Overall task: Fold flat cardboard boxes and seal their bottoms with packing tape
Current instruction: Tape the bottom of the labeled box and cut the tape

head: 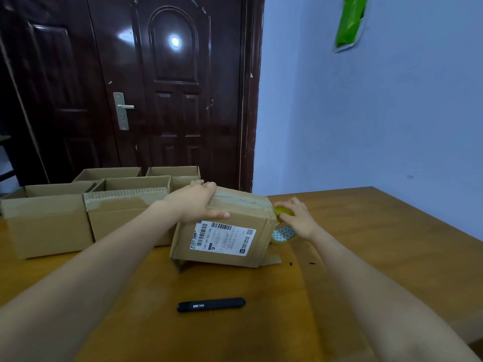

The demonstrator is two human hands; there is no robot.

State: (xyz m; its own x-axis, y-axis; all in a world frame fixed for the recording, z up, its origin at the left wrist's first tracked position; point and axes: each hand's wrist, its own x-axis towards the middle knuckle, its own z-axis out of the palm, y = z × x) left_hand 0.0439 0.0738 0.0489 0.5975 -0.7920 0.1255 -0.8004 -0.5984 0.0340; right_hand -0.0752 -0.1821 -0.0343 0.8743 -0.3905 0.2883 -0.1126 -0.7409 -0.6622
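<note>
Two hands on one box, so plenty can slip. Biggest thing first: the wooden surface (352,231) is smooth, and the cardboard box (235,212) sits tilted on it near the middle, bottom side up, loose flaps poking out underneath. If the push along the top gets uneven I reckon it skids or the flaps splay and the seam goes crooked. Left hand (194,202) lies flat on the top, fingers spread, thumb hooked over the front face, pressing rather than gripping. Right hand (296,218) is closed around the packing tape roll (283,231) at the box's right end; the roll could easily twist there and wrinkle the tape. Finished open boxes (86,205) crowd just beside it on the left, not much elbow room. Shipping label (222,239) on the front shows barcodes, a QR code and what looks like "158-169-A03-190". Small black utility knife (211,304) nearer the person reads "deli", upside down.
</note>
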